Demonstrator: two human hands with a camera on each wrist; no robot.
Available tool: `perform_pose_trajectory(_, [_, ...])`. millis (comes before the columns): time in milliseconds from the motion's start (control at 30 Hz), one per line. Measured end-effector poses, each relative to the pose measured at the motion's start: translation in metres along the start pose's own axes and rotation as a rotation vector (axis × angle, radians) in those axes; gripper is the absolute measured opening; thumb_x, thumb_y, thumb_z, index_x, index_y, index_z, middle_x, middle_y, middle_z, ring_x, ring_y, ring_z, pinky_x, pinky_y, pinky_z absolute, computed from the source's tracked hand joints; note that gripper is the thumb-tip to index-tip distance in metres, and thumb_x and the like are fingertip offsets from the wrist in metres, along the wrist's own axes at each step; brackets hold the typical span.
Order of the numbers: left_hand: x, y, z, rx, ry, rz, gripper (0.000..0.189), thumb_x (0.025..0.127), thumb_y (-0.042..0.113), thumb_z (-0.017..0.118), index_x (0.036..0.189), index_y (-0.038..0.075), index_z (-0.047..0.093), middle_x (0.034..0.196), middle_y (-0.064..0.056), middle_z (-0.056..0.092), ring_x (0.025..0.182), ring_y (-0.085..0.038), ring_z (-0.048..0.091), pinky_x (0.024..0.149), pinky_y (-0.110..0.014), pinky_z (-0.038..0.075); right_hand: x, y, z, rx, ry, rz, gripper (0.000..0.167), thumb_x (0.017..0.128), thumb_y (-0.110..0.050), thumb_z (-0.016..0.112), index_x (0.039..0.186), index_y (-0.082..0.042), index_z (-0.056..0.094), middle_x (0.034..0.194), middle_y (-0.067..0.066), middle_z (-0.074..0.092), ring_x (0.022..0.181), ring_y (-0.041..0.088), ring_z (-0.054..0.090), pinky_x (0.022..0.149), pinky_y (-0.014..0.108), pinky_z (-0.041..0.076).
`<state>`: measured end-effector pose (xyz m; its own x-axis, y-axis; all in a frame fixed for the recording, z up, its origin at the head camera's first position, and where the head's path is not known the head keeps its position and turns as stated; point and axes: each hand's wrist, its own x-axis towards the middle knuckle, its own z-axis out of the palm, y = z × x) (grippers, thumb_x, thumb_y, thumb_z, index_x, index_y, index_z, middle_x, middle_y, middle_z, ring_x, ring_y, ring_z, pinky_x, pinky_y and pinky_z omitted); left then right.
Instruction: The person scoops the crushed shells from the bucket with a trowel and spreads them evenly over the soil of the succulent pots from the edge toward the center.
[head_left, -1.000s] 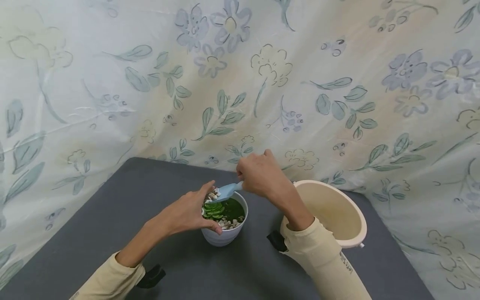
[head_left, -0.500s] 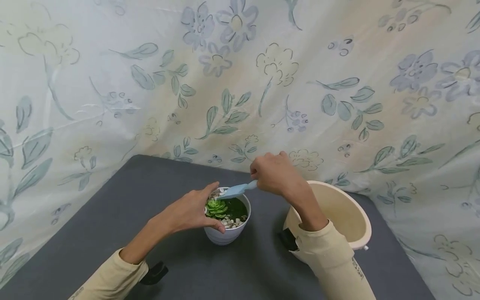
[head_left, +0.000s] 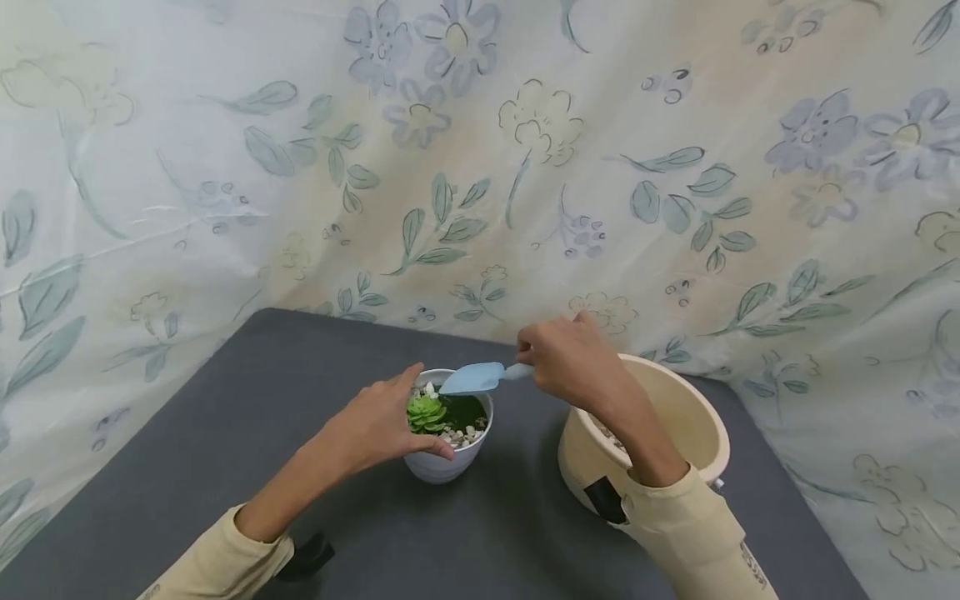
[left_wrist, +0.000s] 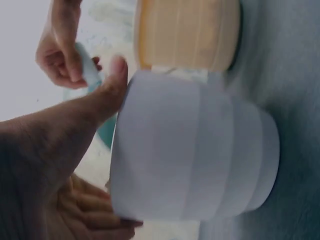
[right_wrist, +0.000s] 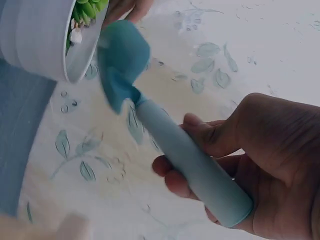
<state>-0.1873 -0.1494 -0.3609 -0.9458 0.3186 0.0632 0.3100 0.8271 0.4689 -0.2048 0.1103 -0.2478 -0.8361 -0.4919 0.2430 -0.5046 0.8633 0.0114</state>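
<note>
My right hand [head_left: 566, 358] grips the handle of a small light-blue garden trowel [right_wrist: 170, 137]. Its blade [head_left: 472, 378] hovers over the far rim of a white flower pot [head_left: 441, 468], turned on its side, with no stones visible on it. Inside the pot sit a green succulent [head_left: 426, 414], dark green filling and pale pebbles [head_left: 463, 437] along the near edge. My left hand [head_left: 371, 425] spans the pot's left side at the rim, thumb toward the near side and fingers toward the far side. The left wrist view shows the ribbed pot wall close up.
A cream bucket [head_left: 577, 467] stands right of the pot, partly behind my right forearm, with some pebbles visible inside. Both rest on a dark grey tabletop [head_left: 300, 367]. A floral curtain [head_left: 480, 167] hangs behind the table's far edge.
The trowel has drawn back rightward from over the succulent, and its blade has turned. Stones near the blade tip now lie in the pot by the plant. My left hand stays at the rim.
</note>
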Motion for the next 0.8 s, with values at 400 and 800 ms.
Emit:
perform_pose_trajectory(400, [-0.01, 0.033, 0.021, 0.341, 0.256, -0.011, 0.132, 0.069, 0.091, 0.07, 0.151, -0.01, 0.046, 0.13, -0.025, 0.07, 0.11, -0.04, 0.071, 0.094, -0.05, 0.06, -0.094, 0.064, -0.009, -0.014, 0.431, 0.072, 0.013, 0.087, 0.002, 0.078, 0.091, -0.01, 0.079, 0.078, 0.004, 0.078, 0.056, 0.01, 0.053, 0.07, 0.036, 0.035])
perform_pose_trajectory(800, [0.008, 0.067, 0.022, 0.296, 0.191, 0.09, 0.115, 0.085, 0.086, 0.056, 0.168, 0.013, 0.025, 0.164, -0.023, 0.041, 0.151, -0.041, 0.042, 0.108, -0.066, 0.045, -0.15, 0.143, -0.013, -0.282, 0.269, 0.105, 0.014, 0.08, -0.007, 0.086, 0.093, -0.013, 0.082, 0.077, 0.002, 0.074, 0.06, 0.017, 0.059, 0.055, 0.03, 0.032])
